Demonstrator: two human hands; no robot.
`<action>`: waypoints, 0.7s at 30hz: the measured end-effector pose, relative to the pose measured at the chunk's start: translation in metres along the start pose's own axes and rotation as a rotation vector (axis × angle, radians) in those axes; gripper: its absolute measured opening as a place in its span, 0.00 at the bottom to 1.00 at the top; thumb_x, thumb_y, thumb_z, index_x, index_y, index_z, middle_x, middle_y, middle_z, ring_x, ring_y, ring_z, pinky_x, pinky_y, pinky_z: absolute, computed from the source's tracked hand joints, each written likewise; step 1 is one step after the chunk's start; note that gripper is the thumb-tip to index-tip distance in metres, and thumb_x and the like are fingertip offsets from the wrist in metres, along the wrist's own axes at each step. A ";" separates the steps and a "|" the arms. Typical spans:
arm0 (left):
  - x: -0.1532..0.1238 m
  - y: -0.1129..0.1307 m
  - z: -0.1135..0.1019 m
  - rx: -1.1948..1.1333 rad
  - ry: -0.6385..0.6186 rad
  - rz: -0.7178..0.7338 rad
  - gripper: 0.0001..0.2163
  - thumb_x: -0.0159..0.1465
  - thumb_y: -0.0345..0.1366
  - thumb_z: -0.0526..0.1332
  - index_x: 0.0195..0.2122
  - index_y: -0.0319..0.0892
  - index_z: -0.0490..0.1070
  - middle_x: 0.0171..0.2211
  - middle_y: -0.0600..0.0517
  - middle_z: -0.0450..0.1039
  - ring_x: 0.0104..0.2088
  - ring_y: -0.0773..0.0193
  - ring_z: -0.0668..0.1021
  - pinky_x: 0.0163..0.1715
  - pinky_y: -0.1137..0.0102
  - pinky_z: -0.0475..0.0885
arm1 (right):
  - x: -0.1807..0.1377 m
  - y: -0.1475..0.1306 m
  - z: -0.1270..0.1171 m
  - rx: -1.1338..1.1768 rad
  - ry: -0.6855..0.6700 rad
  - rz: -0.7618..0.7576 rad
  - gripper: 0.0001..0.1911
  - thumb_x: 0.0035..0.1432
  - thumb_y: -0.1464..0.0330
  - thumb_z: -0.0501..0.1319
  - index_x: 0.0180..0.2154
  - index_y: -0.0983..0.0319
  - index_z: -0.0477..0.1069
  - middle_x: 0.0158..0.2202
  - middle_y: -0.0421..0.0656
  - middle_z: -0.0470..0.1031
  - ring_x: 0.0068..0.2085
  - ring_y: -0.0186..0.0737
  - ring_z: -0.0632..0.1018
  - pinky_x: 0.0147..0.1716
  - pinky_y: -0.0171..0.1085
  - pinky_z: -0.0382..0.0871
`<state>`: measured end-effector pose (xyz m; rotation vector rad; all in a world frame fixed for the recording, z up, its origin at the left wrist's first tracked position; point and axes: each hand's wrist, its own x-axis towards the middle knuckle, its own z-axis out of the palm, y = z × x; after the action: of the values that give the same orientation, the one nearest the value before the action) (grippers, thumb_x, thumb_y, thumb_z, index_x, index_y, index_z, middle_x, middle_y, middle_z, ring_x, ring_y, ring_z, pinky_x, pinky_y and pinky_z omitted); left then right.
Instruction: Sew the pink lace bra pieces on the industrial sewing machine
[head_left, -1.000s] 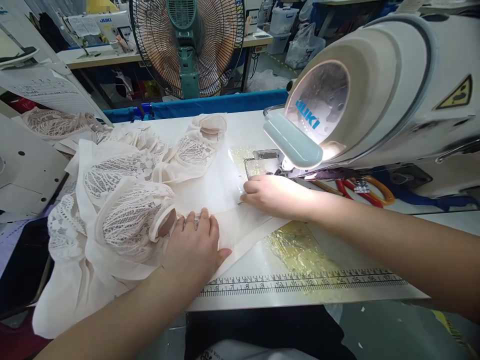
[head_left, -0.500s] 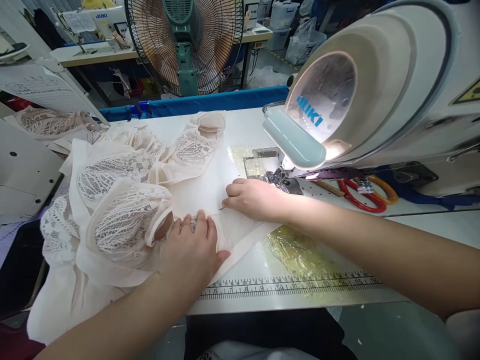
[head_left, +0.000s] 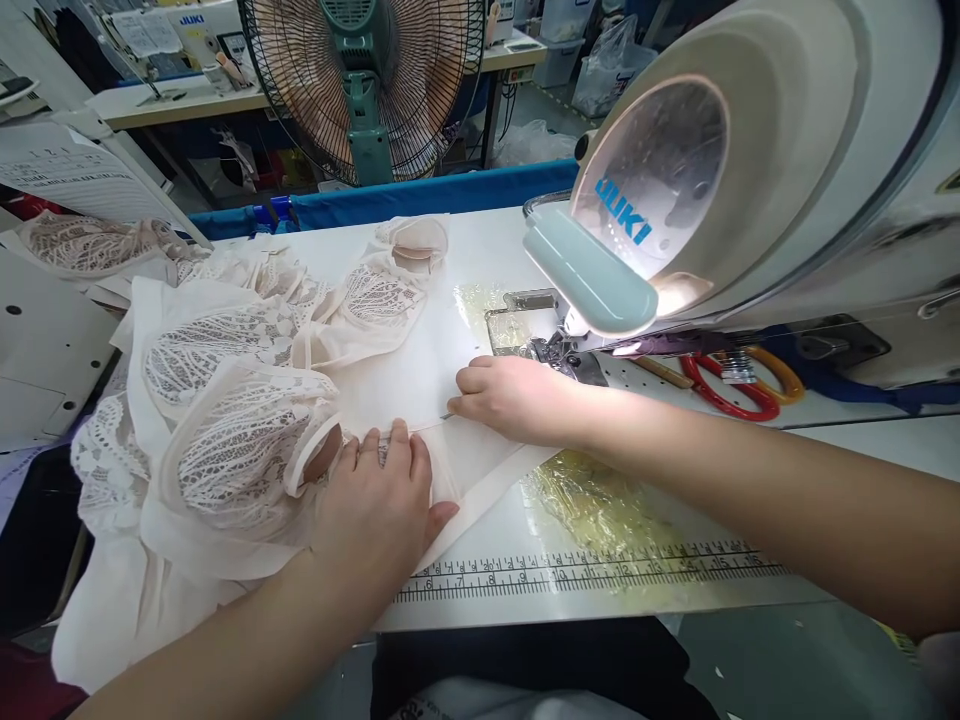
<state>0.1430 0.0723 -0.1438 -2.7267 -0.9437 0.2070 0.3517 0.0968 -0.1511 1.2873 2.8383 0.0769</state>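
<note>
My left hand (head_left: 379,505) lies flat, fingers together, pressing a cream fabric strip (head_left: 480,480) down on the white sewing table (head_left: 487,250). Just to its left is a lace bra cup (head_left: 240,450), one of several joined lace pieces. My right hand (head_left: 510,398) rests on the same fabric with its fingers curled, and a thin metal tip pokes out from under them toward the left. That hand sits close in front of the presser foot (head_left: 551,350) of the Juki sewing machine (head_left: 750,170).
Red and orange scissors (head_left: 731,385) lie under the machine arm at right. A ruler strip (head_left: 585,575) runs along the table's front edge, with yellowed tape above it. A green standing fan (head_left: 360,80) and another workbench stand behind a blue rail.
My right hand slid left, away from the presser foot and toward my left hand. My left hand stayed flat on the fabric. The view shifted slightly.
</note>
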 end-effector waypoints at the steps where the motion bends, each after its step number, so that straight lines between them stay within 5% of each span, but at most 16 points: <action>1: 0.000 0.000 0.000 -0.001 -0.009 0.001 0.25 0.60 0.47 0.54 0.51 0.31 0.67 0.53 0.34 0.65 0.48 0.42 0.72 0.47 0.52 0.68 | -0.001 0.001 -0.001 -0.006 -0.018 0.005 0.14 0.62 0.72 0.49 0.36 0.63 0.73 0.28 0.44 0.65 0.30 0.40 0.64 0.27 0.36 0.56; 21: -0.003 0.001 0.000 0.001 0.025 -0.011 0.24 0.62 0.46 0.52 0.51 0.31 0.67 0.53 0.34 0.65 0.48 0.41 0.72 0.46 0.51 0.67 | -0.027 0.001 -0.022 -0.178 -0.146 0.117 0.12 0.50 0.82 0.51 0.28 0.65 0.70 0.26 0.46 0.66 0.29 0.39 0.66 0.27 0.36 0.57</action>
<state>0.1411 0.0694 -0.1444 -2.7163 -0.9519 0.1711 0.3688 0.0765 -0.1291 1.3590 2.5681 0.2230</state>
